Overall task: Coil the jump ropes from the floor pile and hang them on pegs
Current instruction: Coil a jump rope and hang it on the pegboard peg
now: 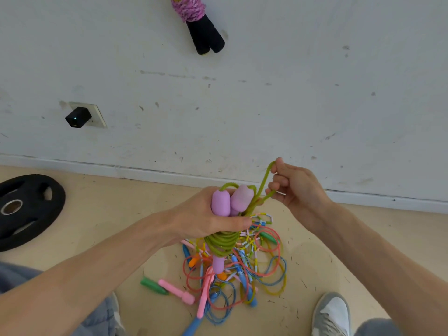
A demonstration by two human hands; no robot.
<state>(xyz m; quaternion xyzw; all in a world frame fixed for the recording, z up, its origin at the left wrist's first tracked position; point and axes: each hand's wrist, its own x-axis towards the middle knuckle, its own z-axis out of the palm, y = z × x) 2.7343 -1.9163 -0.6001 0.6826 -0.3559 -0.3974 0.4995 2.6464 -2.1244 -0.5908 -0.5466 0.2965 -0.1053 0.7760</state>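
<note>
My left hand (206, 214) grips a green jump rope (221, 241) by its two lilac handles (231, 202), with the rope wound in several turns around them. To the right, my right hand (294, 187) pinches a loose loop of the same green cord and holds it up. Below both hands, a tangled pile of jump ropes (232, 277) in red, blue, yellow and pink lies on the floor. A coiled pink rope with black handles (197, 23) hangs on the wall at the top; its peg is out of view.
A black weight plate (24, 209) lies on the floor at the left. A black plug (78, 117) sits in a wall socket. My grey shoe (332, 314) stands at the lower right. A white baseboard runs along the wall.
</note>
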